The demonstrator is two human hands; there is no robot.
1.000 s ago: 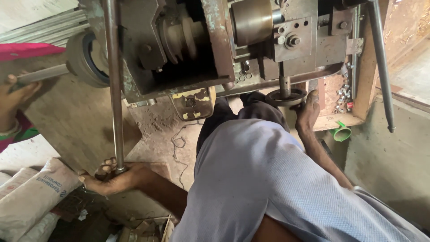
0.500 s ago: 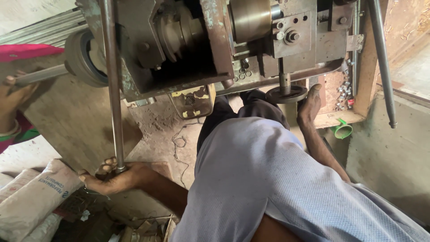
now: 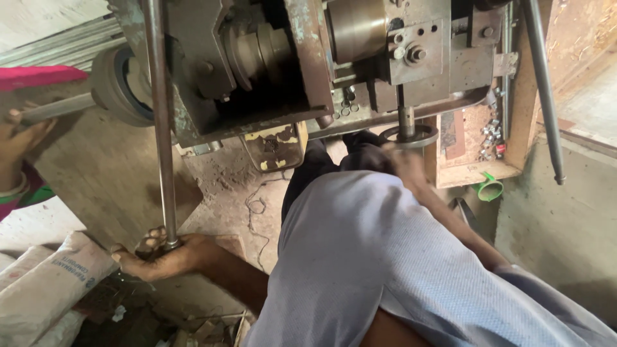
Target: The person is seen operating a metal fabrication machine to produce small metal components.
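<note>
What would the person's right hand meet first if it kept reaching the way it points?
Likely the small handwheel under the machine; the blurred right hand is already at its rim, though depth is unclear.

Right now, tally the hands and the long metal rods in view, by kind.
Person's own hands: 2, left hand and right hand
Another person's hand: 1
Long metal rods: 2, left rod and right rod
Total: 5

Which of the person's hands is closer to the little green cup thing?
The right hand, up by the round metal handwheel near the small green plastic cup. The left hand grips the long metal rod, far across.
</note>
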